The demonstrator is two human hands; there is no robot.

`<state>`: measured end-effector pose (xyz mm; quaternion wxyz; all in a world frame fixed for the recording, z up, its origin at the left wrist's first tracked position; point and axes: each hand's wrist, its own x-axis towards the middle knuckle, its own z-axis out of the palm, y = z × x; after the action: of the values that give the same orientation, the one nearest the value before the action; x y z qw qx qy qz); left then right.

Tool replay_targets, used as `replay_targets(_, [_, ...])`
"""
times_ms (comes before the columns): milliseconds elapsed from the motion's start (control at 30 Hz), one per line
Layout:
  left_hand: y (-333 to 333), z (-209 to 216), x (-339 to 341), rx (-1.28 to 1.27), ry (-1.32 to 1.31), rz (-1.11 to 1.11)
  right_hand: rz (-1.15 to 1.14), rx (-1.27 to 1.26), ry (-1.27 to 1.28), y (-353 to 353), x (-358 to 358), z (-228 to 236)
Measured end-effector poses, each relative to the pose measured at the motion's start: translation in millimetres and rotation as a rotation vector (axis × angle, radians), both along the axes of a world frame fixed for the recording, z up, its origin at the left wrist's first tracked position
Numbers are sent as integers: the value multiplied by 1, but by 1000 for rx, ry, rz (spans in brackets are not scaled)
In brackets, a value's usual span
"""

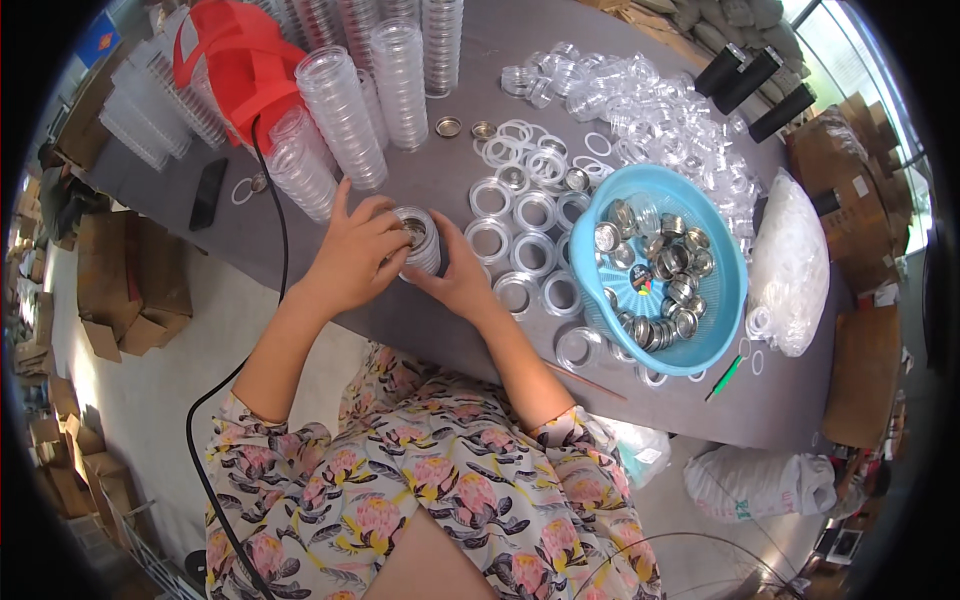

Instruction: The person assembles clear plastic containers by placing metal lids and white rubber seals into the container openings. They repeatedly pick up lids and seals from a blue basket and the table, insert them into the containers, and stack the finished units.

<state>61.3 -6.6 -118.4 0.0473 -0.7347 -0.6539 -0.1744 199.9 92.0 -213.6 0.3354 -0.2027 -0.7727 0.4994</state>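
A short stack of clear plastic round cases [428, 250] stands between my two hands near the table's front edge. My right hand [462, 275] is wrapped around its right side. My left hand [352, 252] is closed against its left side and top, with the index finger pointing away. A round metal cap [413, 230] shows inside the top case, by my left fingertips, which are partly hidden. To the right lie several loose clear rings [533, 210]. A blue plastic basket [600, 325] beyond them holds several silver metal caps [672, 262].
Tall stacks of clear cases [342, 115] and a red bag [235, 65] stand at the back left. A black cable [285, 230] hangs over the front edge. Clear parts [660, 110] are heaped behind the basket. A green-handled tool [725, 378] and stuffed plastic bag [790, 265] lie right.
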Motion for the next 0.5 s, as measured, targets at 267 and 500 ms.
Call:
replay_targets(267, [-1,-13,5,-110,23,6,-25,0,75,-9,-17,-19])
replay_targets(500, [-16,-34,-25,125,-926,291,-7,-35,17,-6,-20,-23])
